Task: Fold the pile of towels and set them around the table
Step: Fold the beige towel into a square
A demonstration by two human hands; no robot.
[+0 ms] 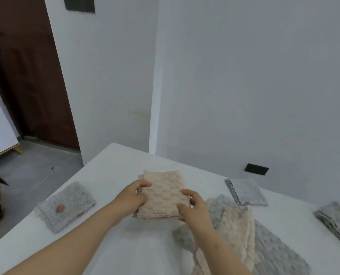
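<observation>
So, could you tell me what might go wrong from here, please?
The folded beige towel is pinched only at its sides by the left hand and right hand, so its layers may slip open when set down. The unfolded pile lies close by and could snag the right forearm.

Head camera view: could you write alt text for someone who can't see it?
Both hands, left hand and right hand, hold a folded beige towel above a white table. Folded grey towels lie around it; unfolded towels wait at right.
</observation>
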